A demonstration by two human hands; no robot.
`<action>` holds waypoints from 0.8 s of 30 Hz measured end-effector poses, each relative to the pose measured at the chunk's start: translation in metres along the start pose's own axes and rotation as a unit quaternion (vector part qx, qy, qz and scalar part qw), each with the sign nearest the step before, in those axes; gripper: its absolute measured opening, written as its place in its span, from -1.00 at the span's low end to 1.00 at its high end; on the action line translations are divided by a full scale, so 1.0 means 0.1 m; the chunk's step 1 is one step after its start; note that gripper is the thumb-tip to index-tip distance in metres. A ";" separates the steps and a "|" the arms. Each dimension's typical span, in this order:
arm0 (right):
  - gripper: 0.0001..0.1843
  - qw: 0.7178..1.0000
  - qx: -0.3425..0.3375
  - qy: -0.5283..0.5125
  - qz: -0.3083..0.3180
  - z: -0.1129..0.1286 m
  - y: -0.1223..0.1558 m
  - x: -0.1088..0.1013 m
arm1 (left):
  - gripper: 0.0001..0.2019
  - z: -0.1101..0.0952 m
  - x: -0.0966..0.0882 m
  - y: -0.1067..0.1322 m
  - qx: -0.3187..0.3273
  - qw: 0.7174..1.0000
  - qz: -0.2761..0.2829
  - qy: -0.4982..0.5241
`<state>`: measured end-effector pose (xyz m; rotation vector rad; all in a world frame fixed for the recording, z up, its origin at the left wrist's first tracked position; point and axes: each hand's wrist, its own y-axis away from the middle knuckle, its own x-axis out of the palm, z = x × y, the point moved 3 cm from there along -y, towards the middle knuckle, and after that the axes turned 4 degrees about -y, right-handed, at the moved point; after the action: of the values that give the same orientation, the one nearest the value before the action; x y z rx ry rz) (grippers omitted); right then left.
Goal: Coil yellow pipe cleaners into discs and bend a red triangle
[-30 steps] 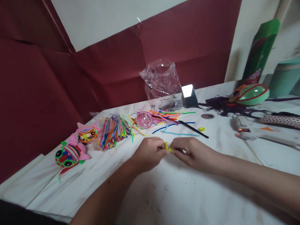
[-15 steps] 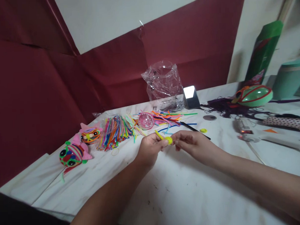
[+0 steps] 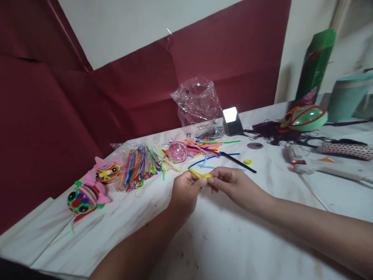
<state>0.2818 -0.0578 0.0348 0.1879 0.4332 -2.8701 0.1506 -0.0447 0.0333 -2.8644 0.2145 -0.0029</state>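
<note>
A yellow pipe cleaner (image 3: 194, 173) is pinched in my left hand (image 3: 186, 191), its straight end pointing up and left. The rest is wound into a small flat coil (image 3: 207, 175) between both hands. My right hand (image 3: 229, 181) is closed, thumb and fingertips gripping the coil's right edge. Some of the fingertips are hidden behind the coil. Beyond my right hand, a second yellow coil (image 3: 247, 162) lies on the table near a black stick-like piece (image 3: 238, 162).
Bundled colourful pipe cleaners (image 3: 141, 168), a clear pink ball (image 3: 177, 151) and two fish-like decorated balls (image 3: 84, 196) lie to the left and middle. At right are a glue gun (image 3: 328, 169) with a cord, scissors (image 3: 346, 148) and a green decorated ball (image 3: 309, 117).
Both hands have lowered slightly, and the coil has tilted so it shows flatter. The right fingers have moved in closer against the coil. The camera view has shifted a little.
</note>
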 end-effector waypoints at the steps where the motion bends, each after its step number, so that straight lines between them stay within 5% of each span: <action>1: -0.78 1.000 -0.010 0.014 -0.008 0.00 0.00 -0.01 | -0.85 -0.02 0.01 0.01 0.001 1.000 -0.004 -0.015; 6: -0.82 0.996 -0.042 0.073 -0.033 -0.03 0.00 -0.05 | -0.86 -0.06 0.01 0.01 -0.014 0.997 -0.012 -0.074; 11: -0.78 0.998 -0.023 0.035 -0.045 -0.01 -0.02 -0.07 | -0.91 0.01 0.03 -0.01 -0.030 0.999 0.002 -0.030; 24: -0.76 0.997 -0.039 0.058 -0.032 0.00 0.01 -0.06 | -0.83 -0.06 -0.03 0.02 0.025 0.993 -0.031 -0.112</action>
<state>0.2881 -0.0576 0.0353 0.3351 0.5838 -2.9076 0.1471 -0.0472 0.0383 -2.7917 0.0789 0.2964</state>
